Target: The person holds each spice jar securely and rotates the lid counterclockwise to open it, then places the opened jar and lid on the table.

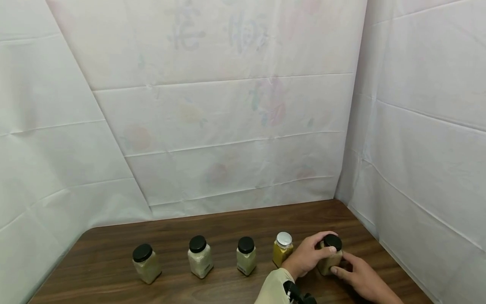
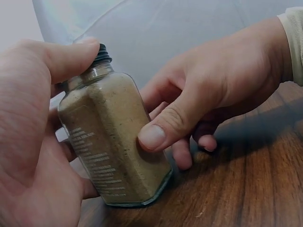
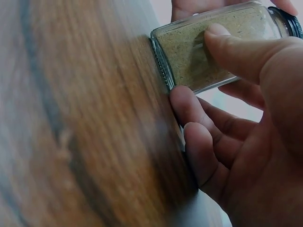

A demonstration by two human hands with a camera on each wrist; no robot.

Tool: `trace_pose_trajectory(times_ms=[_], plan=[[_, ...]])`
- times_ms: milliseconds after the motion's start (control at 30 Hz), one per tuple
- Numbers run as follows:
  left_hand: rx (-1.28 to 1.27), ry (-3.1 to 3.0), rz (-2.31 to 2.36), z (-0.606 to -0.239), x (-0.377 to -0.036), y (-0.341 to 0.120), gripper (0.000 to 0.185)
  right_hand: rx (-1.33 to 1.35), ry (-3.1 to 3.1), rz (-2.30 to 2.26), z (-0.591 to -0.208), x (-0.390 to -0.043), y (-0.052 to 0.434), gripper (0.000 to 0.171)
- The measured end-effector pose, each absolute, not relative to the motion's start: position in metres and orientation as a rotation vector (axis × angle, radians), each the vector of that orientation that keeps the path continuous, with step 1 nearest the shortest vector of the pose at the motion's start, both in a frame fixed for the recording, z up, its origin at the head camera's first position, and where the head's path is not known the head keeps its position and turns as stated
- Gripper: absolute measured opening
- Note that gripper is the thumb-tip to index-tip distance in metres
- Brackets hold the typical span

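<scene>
- I see both hands on one spice jar (image 1: pixel 329 256), the rightmost of a row of five near the front edge of the wooden table (image 1: pixel 212 228), at about 4 o'clock in the head view.
- My left hand (image 1: pixel 308 256) curls round the jar's far side, thumb reaching up to the black cap (image 1: pixel 333 241); in the left wrist view its fingers wrap the glass.
- My right hand (image 1: pixel 360 276) pinches it from the 4 o'clock side, thumb pad (image 2: pixel 152 136) pressed flat on the glass face, the other fingers tucked near the base.
- The jar stands upright on the table, touching it; it is filled nearly to the shoulder with tan ground powder.
- I judge it stiff and breakable, moderately heavy for its size, and the smooth flat faces could slip; the square body gives opposing flats to squeeze, which looks safer than the cap.
- To its 9 o'clock, just beside, stands a yellow-powder jar with a silver cap (image 1: pixel 282 248); further along are three black-capped pale jars (image 1: pixel 199 256), well spaced.
</scene>
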State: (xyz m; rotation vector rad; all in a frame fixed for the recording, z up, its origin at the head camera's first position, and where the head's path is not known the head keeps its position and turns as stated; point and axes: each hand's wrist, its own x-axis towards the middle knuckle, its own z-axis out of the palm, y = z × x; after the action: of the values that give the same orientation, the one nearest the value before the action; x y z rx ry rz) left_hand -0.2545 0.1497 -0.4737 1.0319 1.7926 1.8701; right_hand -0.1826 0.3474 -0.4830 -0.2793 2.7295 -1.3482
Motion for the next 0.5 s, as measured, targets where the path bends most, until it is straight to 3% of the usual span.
trace_pose_trajectory(times_ms=[500], plan=[[1.125,2.019,1.996,-0.478,-0.242,0.157,0.035,-0.348,2.787,-1.363,-0.482,-0.183,0.344,0.051]])
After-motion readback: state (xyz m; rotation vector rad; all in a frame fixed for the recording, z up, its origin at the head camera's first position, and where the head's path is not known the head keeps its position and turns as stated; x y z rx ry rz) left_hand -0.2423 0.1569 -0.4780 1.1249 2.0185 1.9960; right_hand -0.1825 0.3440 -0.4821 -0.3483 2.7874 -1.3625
